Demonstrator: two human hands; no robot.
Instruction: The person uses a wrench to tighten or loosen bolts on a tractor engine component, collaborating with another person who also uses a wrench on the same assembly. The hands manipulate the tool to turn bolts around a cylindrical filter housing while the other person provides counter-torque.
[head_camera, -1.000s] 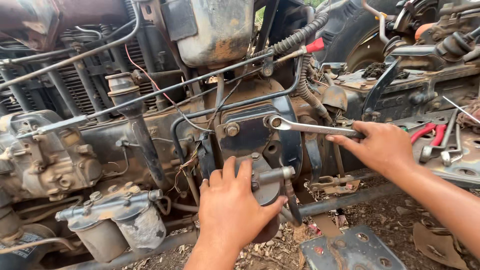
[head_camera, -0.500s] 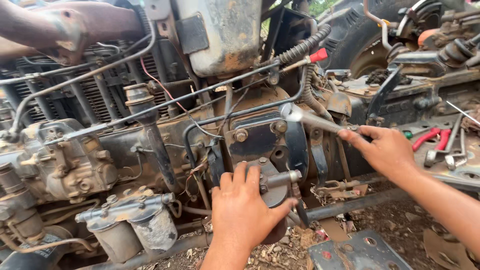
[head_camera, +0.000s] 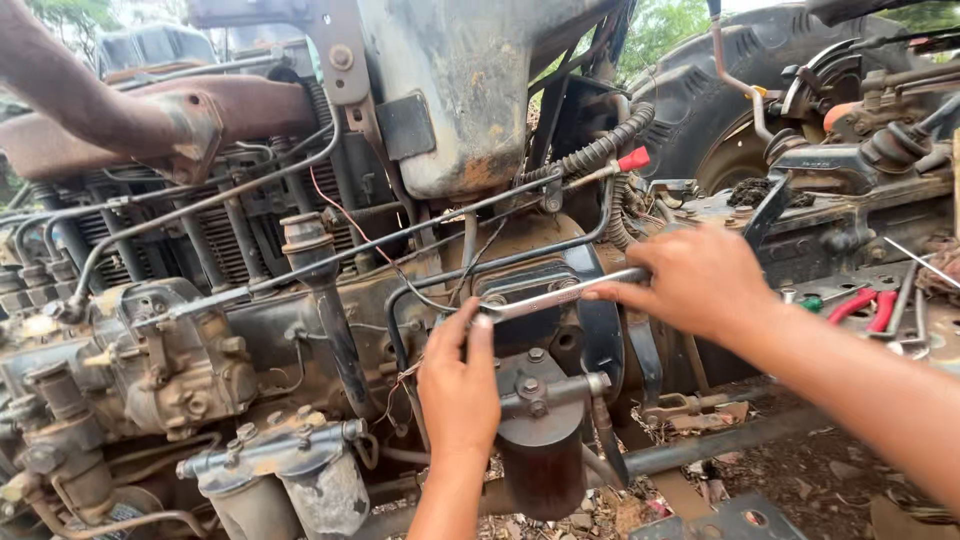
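Observation:
A rusty, greasy tractor engine (head_camera: 230, 330) fills the view. My right hand (head_camera: 700, 280) grips the handle of a silver wrench (head_camera: 560, 297), whose head sits on a bolt at the top left of a dark round housing (head_camera: 545, 340). My left hand (head_camera: 460, 385) reaches up from below. Its fingers rest by the wrench head, and its palm lies against the housing beside a black cylindrical part (head_camera: 540, 450) with a small lever.
Two grey filter bowls (head_camera: 290, 485) hang at the lower left. Red-handled pliers (head_camera: 860, 305) and other tools lie on the frame at right. A large tyre (head_camera: 760, 90) stands behind. Thin metal pipes and a red wire (head_camera: 345, 215) cross the engine. Dirt lies below.
My right hand has moved the wrench from the right-hand bolt to the upper left one. My left hand slid up from the small lever to the wrench head. The camera came closer.

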